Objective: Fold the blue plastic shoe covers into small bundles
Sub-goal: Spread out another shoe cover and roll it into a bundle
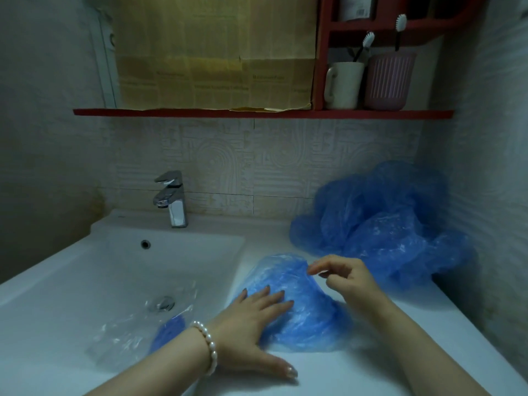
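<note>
Where the white worktop point(357, 352) meets the pale, relief-patterned wall tiles point(223, 161), a heap of blue shoe covers point(383, 218) fills the back right corner, leaning against both walls. Its left part drops into a rectangular sink point(85, 281) with a chrome tap point(173, 198) at its back edge, an overflow hole below the tap and a drain plug point(163, 303) in the basin floor. A clear plastic bag point(125, 330) with something blue inside lies in the basin near its front.

One shoe cover point(297, 304) is spread on the worktop just right of the sink's edge. The left hand point(254, 324), with a pearl bracelet point(207, 347) at the wrist, presses flat on its near left part with straight, spread fingers. The right hand point(340, 277) hovers over its far right edge with fingers loosely curled, thumb and forefinger close together; whether they pinch the plastic I cannot tell.

Above, a red shelf point(257, 112) carries a sheet of yellowed cardboard point(214, 52) covering the mirror point(107, 61), its print too blurred to read. A white mug point(343, 84) and a ribbed pink cup point(388, 81) with toothbrushes stand at the shelf's right end.
</note>
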The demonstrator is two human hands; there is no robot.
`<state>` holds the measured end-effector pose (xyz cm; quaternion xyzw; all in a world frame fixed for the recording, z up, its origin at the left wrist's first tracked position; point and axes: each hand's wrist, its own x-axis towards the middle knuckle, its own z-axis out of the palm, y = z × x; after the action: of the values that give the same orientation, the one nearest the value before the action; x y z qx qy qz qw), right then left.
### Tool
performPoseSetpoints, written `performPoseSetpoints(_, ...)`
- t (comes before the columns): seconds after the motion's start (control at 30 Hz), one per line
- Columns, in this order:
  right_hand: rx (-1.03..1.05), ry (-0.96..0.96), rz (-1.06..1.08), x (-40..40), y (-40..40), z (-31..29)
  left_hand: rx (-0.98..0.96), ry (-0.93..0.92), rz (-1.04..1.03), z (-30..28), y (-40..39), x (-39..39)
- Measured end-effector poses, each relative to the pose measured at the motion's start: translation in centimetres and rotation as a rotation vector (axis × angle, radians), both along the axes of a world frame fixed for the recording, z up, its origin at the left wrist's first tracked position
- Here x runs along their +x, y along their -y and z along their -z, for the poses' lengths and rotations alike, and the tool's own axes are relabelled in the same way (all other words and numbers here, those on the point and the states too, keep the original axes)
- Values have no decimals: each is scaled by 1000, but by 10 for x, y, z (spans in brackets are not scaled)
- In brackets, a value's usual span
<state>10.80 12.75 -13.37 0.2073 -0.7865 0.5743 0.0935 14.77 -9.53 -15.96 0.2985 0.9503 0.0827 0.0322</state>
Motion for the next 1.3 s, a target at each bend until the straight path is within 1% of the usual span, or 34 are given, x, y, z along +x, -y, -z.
performPoseSetpoints(0.07,55,83,-152,4,6,1,-15,0,-4,2,-1,2)
performPoseSetpoints(0.13,174,193,-283,6,9,3,-6,-5,0,4,-1,-1)
performPoseSetpoints(0.2,316,279,-343,7,9,3,78,18,-14,4,0,-5)
performPoseSetpoints(0.23,376,303,-352,7,8,2,157,64,-34,3,0,-6)
performPoseSetpoints(0.27,424,312,-352,7,5,1,284,140,-84,0,1,-7)
performPoseSetpoints(0.3,463,321,-355,7,2,-2,451,213,-138,-4,2,-7)
performPoseSetpoints(0.4,536,337,-406,9,-10,-8,1006,403,-255,-17,3,-5)
performPoseSetpoints(0.43,542,315,-377,10,-11,-7,1147,417,-283,-18,3,-8)
performPoseSetpoints(0.47,526,295,-322,10,-12,-5,1234,387,-298,-18,4,-9)
performPoseSetpoints(0.5,489,287,-268,9,-11,-4,1260,317,-310,-20,4,-10)
performPoseSetpoints(0.57,440,288,-217,7,-12,0,1285,158,-352,-19,8,-14)
performPoseSetpoints(0.63,443,328,-246,5,-13,2,1285,127,-552,-19,12,-24)
performPoseSetpoints(0.67,453,363,-284,5,-13,2,1217,132,-652,-21,15,-30)
performPoseSetpoints(0.7,466,403,-322,6,-12,2,1107,159,-710,-21,18,-36)
performPoseSetpoints(0.73,475,429,-353,8,-11,0,1007,197,-720,-23,20,-42)
performPoseSetpoints(0.8,509,439,-378,8,-10,1,850,293,-675,-25,21,-54)
performPoseSetpoints(0.83,526,440,-378,8,-9,0,822,354,-645,-26,19,-58)
performPoseSetpoints(0.9,552,424,-374,8,-9,0,856,457,-583,-31,12,-61)
performPoseSetpoints(0.93,563,419,-380,9,-8,-1,871,469,-566,-33,8,-63)
performPoseSetpoints(1.03,578,417,-393,11,-6,-2,808,448,-545,-37,-3,-64)
performPoseSetpoints(1.13,585,416,-410,12,-6,-3,619,350,-487,-31,-11,-64)
performPoseSetpoints(1.17,586,415,-413,12,-5,-4,593,327,-469,-28,-14,-64)
performPoseSetpoints(1.23,583,412,-409,13,-5,-4,604,300,-447,-24,-20,-64)
performPoseSetpoints(1.3,586,404,-414,13,-4,-4,668,290,-472,-24,-21,-64)
